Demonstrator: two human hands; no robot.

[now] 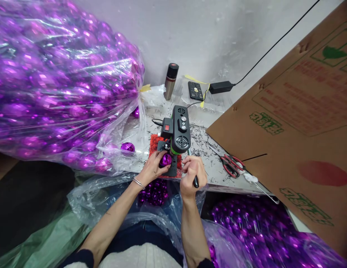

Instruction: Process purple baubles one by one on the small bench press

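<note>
A shiny purple bauble [166, 160] sits under the front of a small black bench press [181, 128], pinched between the thumb and fingers of my left hand [151, 169]. My right hand [193, 175] is closed in a fist around the black-ended lever [196, 182] on the press's right side. Beneath the press lies a red mat [155, 140]. Another purple bauble [128, 147] rests on the table to the left of my left hand. Below the table edge, more purple baubles [154, 192] lie in clear plastic at my lap.
A big clear bag of purple baubles [58, 82] fills the left. Red-handled scissors [232, 165] lie right, beside a large cardboard box [296, 111]. Behind stand a flask [171, 82] and a power adapter [221, 87]. Black scraps litter the table [199, 163]. Another bag of baubles [254, 223] is lower right.
</note>
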